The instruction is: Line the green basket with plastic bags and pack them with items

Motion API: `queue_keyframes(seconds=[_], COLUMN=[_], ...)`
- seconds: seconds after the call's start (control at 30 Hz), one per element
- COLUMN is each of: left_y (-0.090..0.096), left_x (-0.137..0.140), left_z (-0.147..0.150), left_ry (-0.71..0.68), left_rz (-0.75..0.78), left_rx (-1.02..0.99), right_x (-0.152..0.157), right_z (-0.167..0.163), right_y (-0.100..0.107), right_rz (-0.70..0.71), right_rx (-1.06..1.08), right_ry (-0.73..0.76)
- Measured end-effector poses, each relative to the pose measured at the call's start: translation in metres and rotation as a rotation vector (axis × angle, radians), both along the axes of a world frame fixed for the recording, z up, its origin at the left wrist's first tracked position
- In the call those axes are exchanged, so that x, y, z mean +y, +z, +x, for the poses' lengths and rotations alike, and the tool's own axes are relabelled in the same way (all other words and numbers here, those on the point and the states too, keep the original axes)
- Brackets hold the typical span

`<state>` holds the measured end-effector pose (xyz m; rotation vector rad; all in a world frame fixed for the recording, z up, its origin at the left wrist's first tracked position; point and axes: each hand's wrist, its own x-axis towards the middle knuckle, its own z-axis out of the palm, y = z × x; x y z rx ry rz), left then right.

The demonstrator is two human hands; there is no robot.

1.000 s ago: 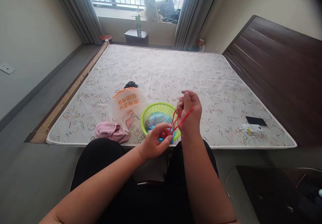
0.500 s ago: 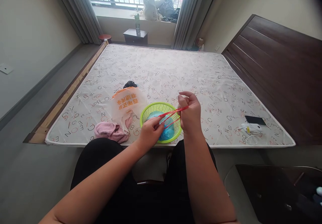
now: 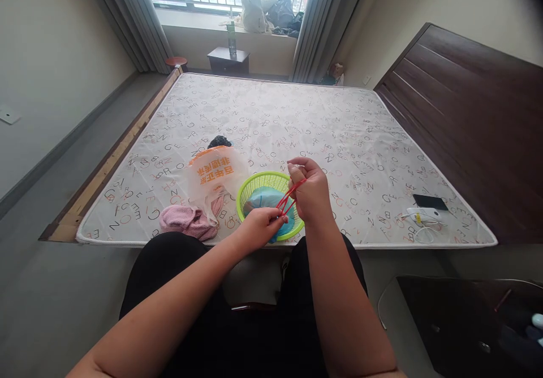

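Observation:
A loop of red string (image 3: 287, 198) runs between my two hands above a green plastic basket (image 3: 241, 194). My left hand (image 3: 265, 223) pinches its lower end near the basket's front rim. Higher up and to the right, my right hand (image 3: 310, 188) is closed, with the string caught around its fingers. Inside the basket lies a light blue plastic bag (image 3: 265, 197), partly hidden by my left hand; its contents cannot be made out.
Left of the basket lie a white plastic bag with orange print (image 3: 212, 174), a pink towel (image 3: 186, 220) and a black bundle (image 3: 219, 142). A dark phone (image 3: 430, 202) and a white cable (image 3: 426, 233) rest on the mattress (image 3: 271, 112) at right.
My hands have come closer together, the right one moving left and the left one slightly right and down. The stretched red string is now shorter between them.

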<state>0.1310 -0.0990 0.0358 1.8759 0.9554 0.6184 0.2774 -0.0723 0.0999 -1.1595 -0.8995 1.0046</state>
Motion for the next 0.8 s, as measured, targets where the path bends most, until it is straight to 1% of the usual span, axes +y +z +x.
queue_keyframes(seconds=[0.07, 0.17, 0.23, 0.3, 0.33, 0.37, 0.43, 0.5, 0.6, 0.7, 0.8], left_y=[0.003, 0.007, 0.008, 0.007, 0.007, 0.006, 0.003, 0.0, -0.006, -0.012, -0.016], left_x=[0.003, 0.008, 0.01, 0.01, 0.01, 0.01, 0.01, 0.012, 0.017, 0.021, 0.023], left_z=[-0.004, -0.012, -0.016, -0.016, -0.016, -0.014, -0.011, -0.007, -0.006, -0.007, -0.008], left_ry=[-0.09, -0.234, -0.284, -0.281, -0.259, -0.226, -0.134, -0.015, 0.156, 0.291, 0.38], left_rz=[-0.005, 0.05, 0.095, 0.065, 0.012, -0.065, -0.248, -0.381, -0.462, -0.563, -0.697], left_rx=[0.013, -0.006, -0.048, -0.106, -0.149, -0.203, -0.325, -0.441, -0.565, -0.641, -0.69], right_x=[0.003, 0.008, 0.01, 0.01, 0.01, 0.009, 0.006, 0.004, 0.002, -0.001, -0.005], right_z=[0.01, 0.037, 0.057, 0.072, 0.076, 0.078, 0.077, 0.073, 0.066, 0.062, 0.055], right_y=[-0.003, -0.014, -0.021, -0.026, -0.026, -0.025, -0.021, -0.016, -0.012, -0.013, -0.014], right_rz=[-0.058, -0.221, -0.298, -0.348, -0.363, -0.372, -0.361, -0.33, -0.275, -0.226, -0.202], right_rx=[-0.027, -0.141, -0.215, -0.211, -0.168, -0.103, 0.045, 0.148, 0.2, 0.218, 0.201], right_ry=[-0.013, -0.063, -0.145, -0.19, -0.163, -0.106, 0.056, 0.186, 0.274, 0.372, 0.543])
